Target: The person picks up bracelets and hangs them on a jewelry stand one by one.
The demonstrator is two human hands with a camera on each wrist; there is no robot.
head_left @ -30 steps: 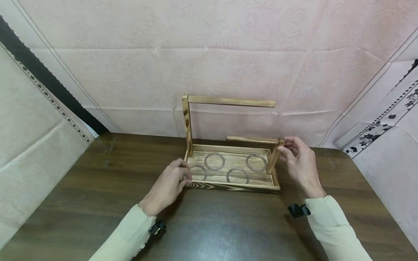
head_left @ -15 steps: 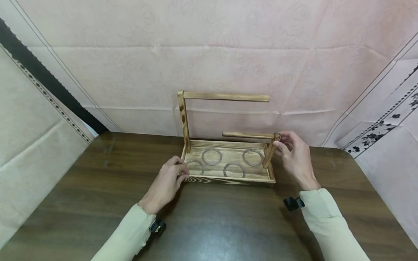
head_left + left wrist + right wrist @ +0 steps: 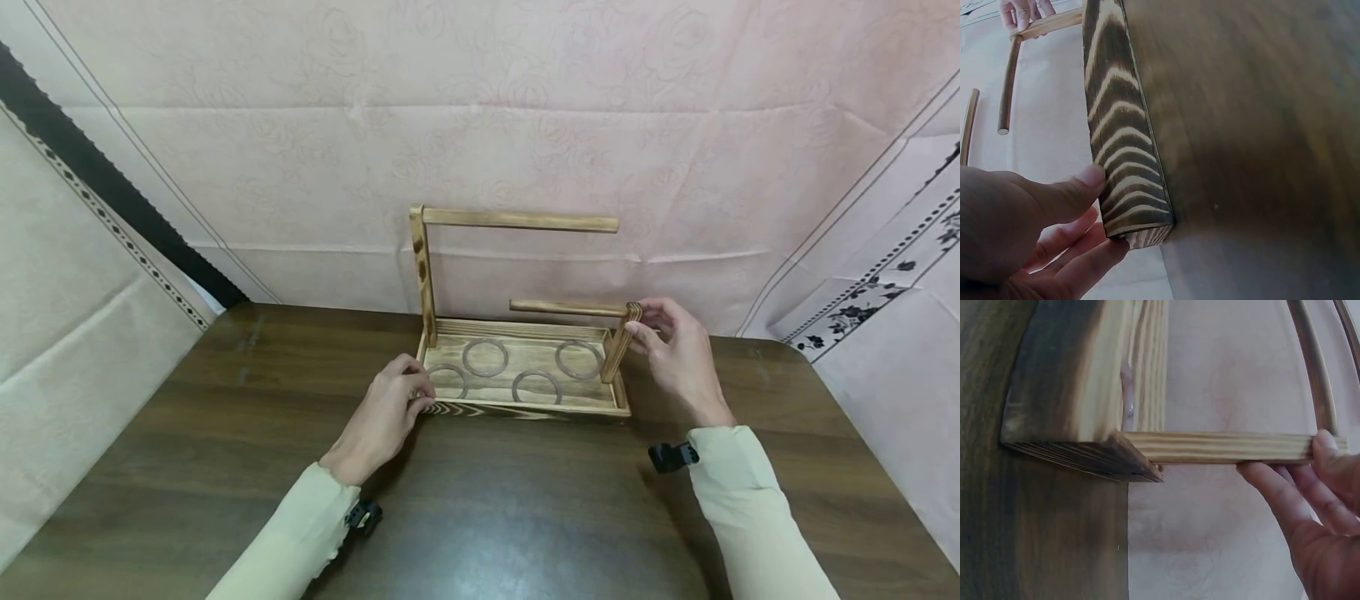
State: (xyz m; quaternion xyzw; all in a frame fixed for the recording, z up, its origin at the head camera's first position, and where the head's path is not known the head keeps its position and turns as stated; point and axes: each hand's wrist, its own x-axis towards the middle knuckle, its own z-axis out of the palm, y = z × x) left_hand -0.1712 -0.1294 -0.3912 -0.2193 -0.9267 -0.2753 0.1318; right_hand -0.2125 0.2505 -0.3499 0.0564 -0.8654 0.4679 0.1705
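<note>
A shallow wooden tray (image 3: 532, 410) with dark burnt grain stands near the back of the table, several grey rings on its floor. My left hand (image 3: 386, 412) pinches its front left corner; in the left wrist view the thumb (image 3: 1088, 181) lies on the corner's edge, fingers behind. A tall left post (image 3: 422, 267) carries a long rod (image 3: 525, 220) whose right end is free. On the right, my right hand (image 3: 675, 354) holds the upper end of a shorter post (image 3: 617, 354), from which a second rod (image 3: 566, 308) points left. The right wrist view shows the post (image 3: 1210, 449) between thumb and fingers.
A brown wooden table (image 3: 487, 517) lies under the tray. Close behind it hangs a pale pink patterned cloth (image 3: 480, 150), with more cloth along both sides. Small black cameras (image 3: 672, 457) are worn on both wrists.
The tray and both hands appear slightly higher and farther left in the head view than a second ago. Both hands keep their hold on the tray and the right post.
</note>
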